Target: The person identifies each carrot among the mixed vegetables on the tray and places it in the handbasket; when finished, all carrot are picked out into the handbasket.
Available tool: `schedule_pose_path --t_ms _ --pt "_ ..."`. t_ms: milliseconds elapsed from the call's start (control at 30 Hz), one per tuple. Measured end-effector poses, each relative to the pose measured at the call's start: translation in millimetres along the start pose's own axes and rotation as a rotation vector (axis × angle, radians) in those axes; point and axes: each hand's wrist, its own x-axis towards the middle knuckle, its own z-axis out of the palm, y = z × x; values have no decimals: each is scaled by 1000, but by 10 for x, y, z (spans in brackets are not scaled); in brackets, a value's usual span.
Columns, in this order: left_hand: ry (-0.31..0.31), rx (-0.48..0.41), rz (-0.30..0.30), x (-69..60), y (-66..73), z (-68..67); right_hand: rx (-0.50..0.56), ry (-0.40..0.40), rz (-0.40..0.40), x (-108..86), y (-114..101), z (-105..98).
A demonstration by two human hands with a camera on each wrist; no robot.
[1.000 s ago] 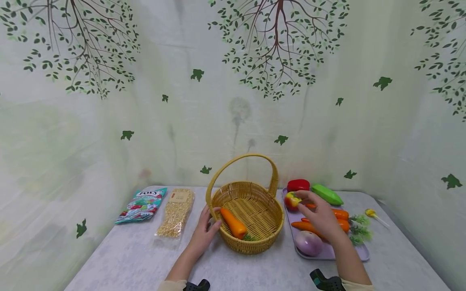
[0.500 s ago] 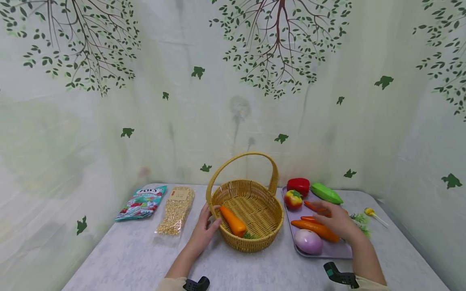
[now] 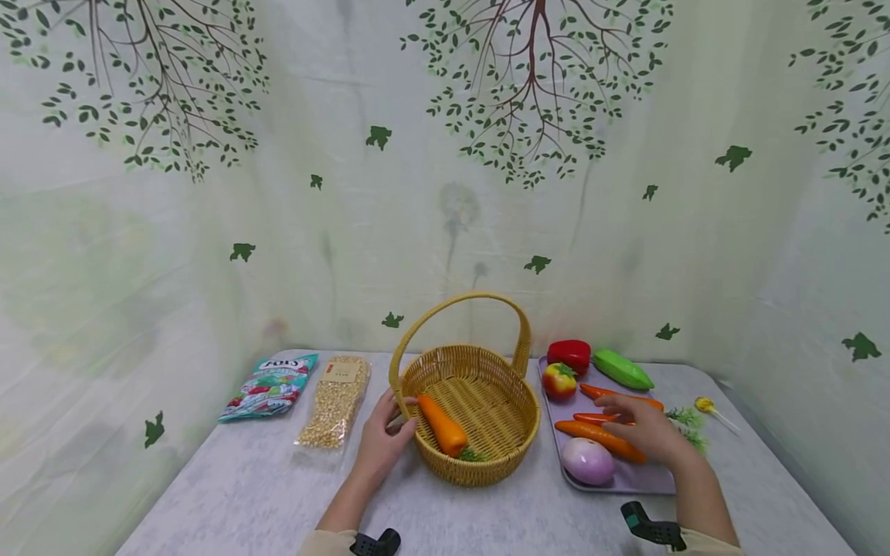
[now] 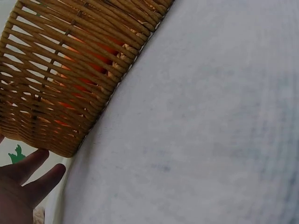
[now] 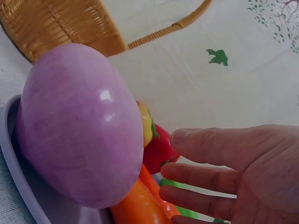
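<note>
My left hand (image 3: 381,444) holds the left side of the yellow wicker basket (image 3: 480,469), at the foot of its handle. In the left wrist view, some fingers (image 4: 44,184) reach along the basket's wall. A toy carrot (image 3: 443,427) lies inside the basket. My right hand (image 3: 647,426) hovers above the purple tray (image 3: 647,480), fingers extended beside the orange carrots (image 3: 601,439) and partly hiding them. A shiny purple onion (image 5: 81,126) fills much of the right wrist view; nothing is held by the right fingers there.
On the tray's far part are a red pepper (image 3: 570,355), a red-yellow fruit (image 3: 559,381) and a green ridged vegetable (image 3: 621,368). A yellow flower-shaped stick (image 3: 716,413) lies to the right. Leftward are a teal snack bag (image 3: 270,388) and a grain packet (image 3: 337,405).
My right hand has moved from beside the red-yellow fruit rightward and nearer me, over the carrots. The left hand stays at the basket, which has shifted slightly left.
</note>
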Motion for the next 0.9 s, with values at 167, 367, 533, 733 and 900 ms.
schedule_pose_path --t_ms 167,367,533,733,900 --pt "-4 -13 10 -31 6 -18 20 -7 19 -24 69 -6" --pt "3 20 37 -63 80 -65 -3 -12 60 -32 107 -56" --pt "18 80 33 -118 113 -105 -13 -30 63 -23 123 -85" --pt "19 95 46 -225 113 -153 3 -55 66 -33 149 -85" --pt "14 123 70 -281 78 -162 1 -76 78 -35 197 -45"
